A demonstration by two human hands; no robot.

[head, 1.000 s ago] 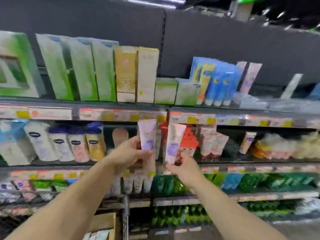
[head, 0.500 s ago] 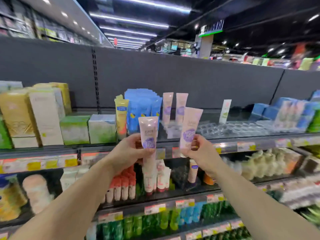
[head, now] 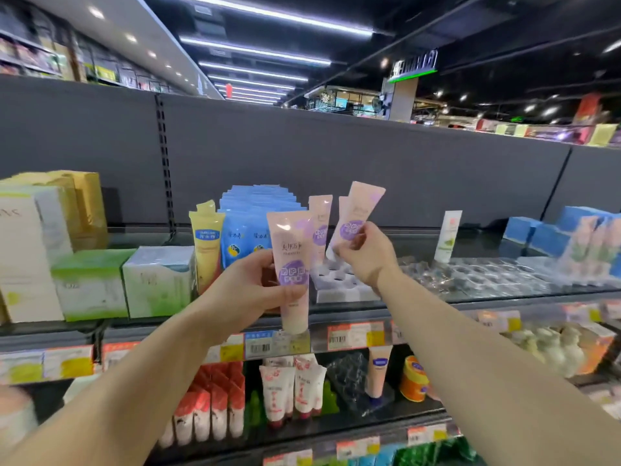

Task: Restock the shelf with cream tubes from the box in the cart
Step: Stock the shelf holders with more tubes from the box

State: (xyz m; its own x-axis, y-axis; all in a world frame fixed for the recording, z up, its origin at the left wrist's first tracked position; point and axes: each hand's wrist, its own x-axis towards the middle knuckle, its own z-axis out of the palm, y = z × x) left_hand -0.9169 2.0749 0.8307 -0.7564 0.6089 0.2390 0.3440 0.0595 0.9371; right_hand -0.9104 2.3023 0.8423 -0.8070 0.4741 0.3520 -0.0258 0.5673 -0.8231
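Note:
My left hand grips a pink cream tube with a purple label, held upright, cap down, in front of the top shelf edge. My right hand pinches a second pink tube near its cap end, tilted right, above a white holder tray with round holes on the top shelf. Two matching pink tubes stand in that tray behind my hands. The box and the cart are out of view.
Blue pouches and a yellow tube stand left of the tray, with green and white boxes further left. Clear plastic trays lie to the right. The shelf below holds red-and-white tubes and an orange jar.
The view has risen from the lower shelves to the top shelf. Both hands carried their tubes upward; my right hand has moved its tube forward and up over the white tray.

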